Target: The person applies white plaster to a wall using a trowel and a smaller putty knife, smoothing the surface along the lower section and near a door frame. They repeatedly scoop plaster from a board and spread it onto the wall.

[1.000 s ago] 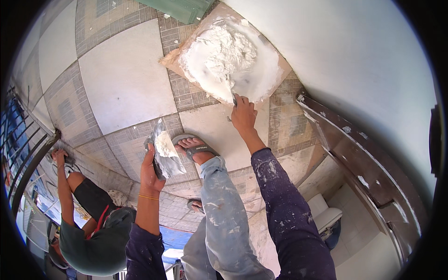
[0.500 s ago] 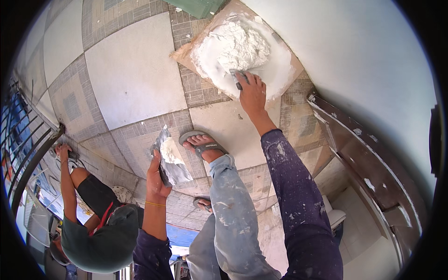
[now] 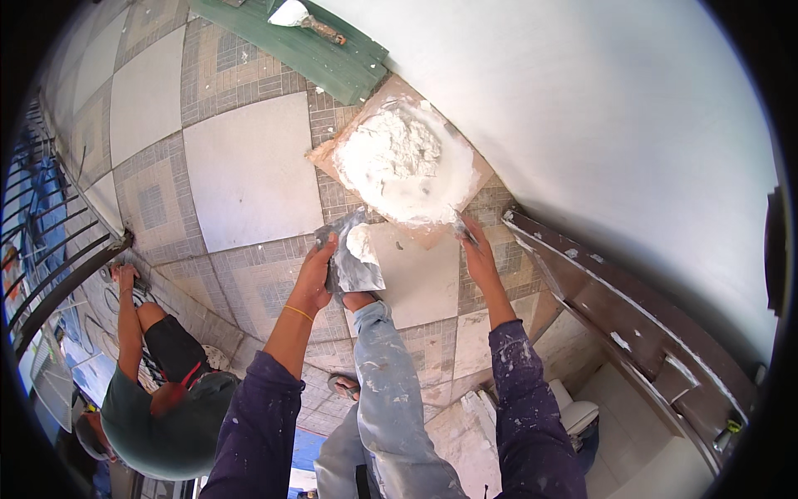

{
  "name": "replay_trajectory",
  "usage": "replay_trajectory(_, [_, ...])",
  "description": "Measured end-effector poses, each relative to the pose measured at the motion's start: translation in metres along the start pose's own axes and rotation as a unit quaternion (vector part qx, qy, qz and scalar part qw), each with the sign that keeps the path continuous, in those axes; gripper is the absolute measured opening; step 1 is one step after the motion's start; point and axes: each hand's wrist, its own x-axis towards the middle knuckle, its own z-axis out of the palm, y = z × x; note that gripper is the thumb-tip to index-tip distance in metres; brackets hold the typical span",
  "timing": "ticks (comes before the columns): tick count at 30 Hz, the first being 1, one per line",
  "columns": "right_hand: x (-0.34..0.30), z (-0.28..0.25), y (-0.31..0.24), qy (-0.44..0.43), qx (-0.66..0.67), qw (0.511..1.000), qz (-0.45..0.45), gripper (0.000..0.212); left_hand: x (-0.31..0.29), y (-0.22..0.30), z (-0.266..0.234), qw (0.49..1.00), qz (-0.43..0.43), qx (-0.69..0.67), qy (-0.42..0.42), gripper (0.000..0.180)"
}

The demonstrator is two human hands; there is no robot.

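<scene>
My left hand (image 3: 314, 270) is closed on the edge of a thin grey metal plate (image 3: 363, 274), which carries a dab of white putty (image 3: 360, 244). My right hand (image 3: 480, 252) grips a small putty scraper (image 3: 460, 224), its blade mostly hidden by the angle and the fingers. Just beyond both hands lies a heap of wet white putty (image 3: 405, 150) on a brown cardboard sheet (image 3: 322, 155), against the wall. The scraper is beside the sheet's near right edge, apart from the heap. The plate hangs over my leg and foot.
A green board (image 3: 345, 71) lies at the far side, with another putty knife (image 3: 320, 27) on it. A brown wooden panel (image 3: 615, 295) runs along the white wall (image 3: 573, 108) at right. At left a co-worker (image 3: 170, 428) crouches by a dark metal railing (image 3: 75, 312).
My right hand has drawn the scraper off the putty, back toward me. My left hand has moved the plate forward and right, bringing both hands closer together. The view has shifted, showing more green board.
</scene>
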Motion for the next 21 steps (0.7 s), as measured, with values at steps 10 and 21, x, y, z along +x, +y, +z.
replay_trajectory(10, [-0.109, -0.081, -0.216, -0.002, 0.01, 0.93, -0.367, 0.048, -0.121, 0.033, 0.197, 0.98, -0.104, -0.04, -0.164, 0.049])
replay_trajectory(21, [-0.201, -0.125, -0.401, 0.061, -0.152, 0.881, -0.444, 0.06, -0.379, 0.105, 0.248, 0.978, 0.079, 0.025, -0.191, 0.045])
